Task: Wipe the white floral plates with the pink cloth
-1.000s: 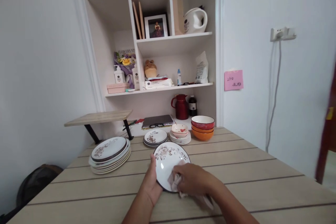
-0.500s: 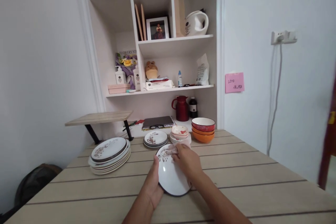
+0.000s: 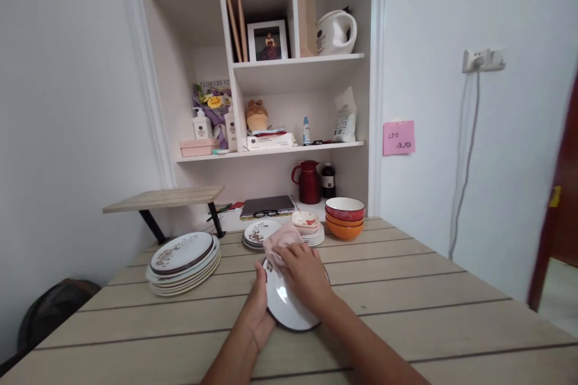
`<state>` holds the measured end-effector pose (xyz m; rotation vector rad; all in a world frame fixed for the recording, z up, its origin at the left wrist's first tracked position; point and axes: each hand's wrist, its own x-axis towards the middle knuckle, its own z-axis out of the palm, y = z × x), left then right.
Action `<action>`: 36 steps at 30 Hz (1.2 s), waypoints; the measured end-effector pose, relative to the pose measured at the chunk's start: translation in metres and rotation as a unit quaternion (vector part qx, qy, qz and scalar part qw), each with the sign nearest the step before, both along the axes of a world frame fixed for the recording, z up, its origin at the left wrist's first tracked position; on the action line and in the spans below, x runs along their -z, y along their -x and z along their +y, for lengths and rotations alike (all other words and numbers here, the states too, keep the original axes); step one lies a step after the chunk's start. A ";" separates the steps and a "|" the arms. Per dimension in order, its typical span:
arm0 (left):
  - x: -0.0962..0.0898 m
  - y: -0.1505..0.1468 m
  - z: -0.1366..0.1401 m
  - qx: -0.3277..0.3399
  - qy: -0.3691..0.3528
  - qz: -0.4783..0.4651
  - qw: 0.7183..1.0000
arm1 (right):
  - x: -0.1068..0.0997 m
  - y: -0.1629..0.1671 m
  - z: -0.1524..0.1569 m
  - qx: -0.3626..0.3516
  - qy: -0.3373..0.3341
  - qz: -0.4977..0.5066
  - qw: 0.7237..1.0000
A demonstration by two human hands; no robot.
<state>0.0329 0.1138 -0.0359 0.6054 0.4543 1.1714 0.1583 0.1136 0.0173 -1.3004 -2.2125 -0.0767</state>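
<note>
A white plate (image 3: pixel 289 307) with a dark rim and a brown floral print is tilted up over the table's near middle. My left hand (image 3: pixel 258 311) grips its left edge, thumb on the rim and fingers underneath. Pressed to the plate's upper face is a pale pink cloth (image 3: pixel 279 242), held under the fingers of my right hand (image 3: pixel 303 275). Just beyond the cloth lie a small stack of floral plates (image 3: pixel 261 232) and small heart-patterned dishes (image 3: pixel 305 220) on white saucers, both partly covered by the cloth.
On the left stands a taller stack of plates (image 3: pixel 183 255), near a small raised wooden shelf (image 3: pixel 165 197). Red and orange bowls (image 3: pixel 345 219) are stacked at the back right. A red thermos jug (image 3: pixel 309 182) and a dark laptop (image 3: pixel 267 206) sit behind the wooden table (image 3: pixel 406 307).
My right hand has moved the cloth to the plate's upper left edge, where more of it now shows. My left hand keeps its hold. The whole view has shifted slightly.
</note>
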 end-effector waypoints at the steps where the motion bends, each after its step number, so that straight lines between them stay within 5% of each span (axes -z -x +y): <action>1: 0.000 0.000 0.001 -0.004 0.006 0.002 1.000 | 0.000 -0.005 0.003 0.021 0.007 -0.005 1.000; 12: 0.007 0.002 0.002 -0.022 0.021 -0.022 0.999 | 0.007 -0.021 -0.004 0.098 0.156 -0.077 0.980; 21: -0.005 0.001 -0.007 0.011 0.013 -0.026 1.000 | 0.012 0.001 -0.017 -0.088 0.094 -0.025 0.991; 28: -0.002 0.000 -0.007 0.002 0.021 -0.029 0.999 | 0.004 -0.015 0.010 0.026 0.048 -0.042 0.998; 32: 0.003 -0.002 -0.003 -0.020 0.028 -0.023 0.999 | 0.005 -0.035 0.009 0.058 0.134 -0.048 0.988; 36: 0.001 -0.002 -0.004 -0.014 0.021 -0.026 0.999 | 0.008 -0.031 -0.010 0.002 0.177 -0.105 0.979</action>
